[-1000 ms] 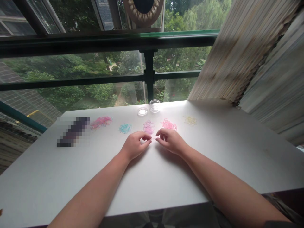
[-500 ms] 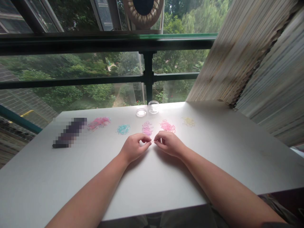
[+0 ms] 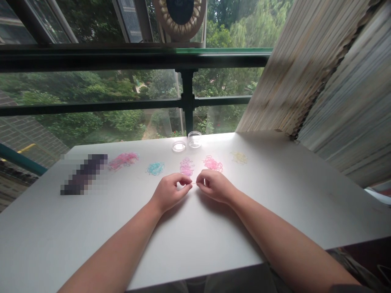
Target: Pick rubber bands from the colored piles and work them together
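My left hand [image 3: 171,190] and my right hand [image 3: 216,186] face each other over the white table [image 3: 195,232]. Each pinches one end of a thin pinkish rubber band [image 3: 194,183], which spans the narrow gap between the fingertips. Just beyond my fingers lie a pile of lilac rubber bands [image 3: 186,167] and a pile of pink rubber bands [image 3: 212,163]. A teal pile of bands [image 3: 155,168] is to the left of these, and a pale yellow pile of bands [image 3: 240,157] to the right.
A mixed pink pile of bands [image 3: 124,161] lies at the left, beside a pixelated dark object [image 3: 84,175]. Near the back edge stand a clear round container [image 3: 194,139] and a clear lid [image 3: 179,147]. Behind are a green railing [image 3: 122,59] and a curtain [image 3: 269,77].
The gap between my fingertips has widened slightly, and more of the band shows. The whole view has shifted a little; the piles and the container stay in place on the table.
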The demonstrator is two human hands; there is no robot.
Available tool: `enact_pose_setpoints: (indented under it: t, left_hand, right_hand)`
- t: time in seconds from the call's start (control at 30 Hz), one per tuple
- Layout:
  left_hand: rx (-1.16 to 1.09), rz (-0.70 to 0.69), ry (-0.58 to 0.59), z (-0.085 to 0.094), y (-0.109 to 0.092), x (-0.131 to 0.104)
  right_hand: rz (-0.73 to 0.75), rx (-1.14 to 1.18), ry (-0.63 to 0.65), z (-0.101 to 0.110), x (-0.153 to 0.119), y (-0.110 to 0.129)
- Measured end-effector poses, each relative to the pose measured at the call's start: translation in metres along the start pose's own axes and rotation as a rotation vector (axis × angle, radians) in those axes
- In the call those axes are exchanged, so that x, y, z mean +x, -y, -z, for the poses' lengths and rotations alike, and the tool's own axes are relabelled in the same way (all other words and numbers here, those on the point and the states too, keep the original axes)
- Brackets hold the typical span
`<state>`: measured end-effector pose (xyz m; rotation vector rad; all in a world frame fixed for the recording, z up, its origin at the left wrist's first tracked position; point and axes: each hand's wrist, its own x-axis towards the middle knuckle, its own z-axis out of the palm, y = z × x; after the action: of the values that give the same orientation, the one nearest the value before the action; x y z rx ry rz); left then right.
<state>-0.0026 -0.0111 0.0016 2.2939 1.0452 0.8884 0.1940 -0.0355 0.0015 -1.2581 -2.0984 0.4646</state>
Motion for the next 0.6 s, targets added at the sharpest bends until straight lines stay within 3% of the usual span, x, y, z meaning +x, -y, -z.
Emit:
enact_pose_setpoints:
  t: [0.1,0.3,0.6]
  left_hand:
    - [0.005,0.015,-0.009,0.001,0.000,0.000]
    - [0.014,0.028,-0.001,0.003,0.003,-0.001]
    - [0.030,0.027,0.006,0.006,0.006,-0.001]
  right_hand:
    - [-0.019,-0.092,-0.033,0.013,0.001,-0.011]
    - [-0.205,-0.274,-0.065,0.042,0.003,-0.044]
    - [-0.269,-0.289,-0.049,0.046,0.002,-0.053]
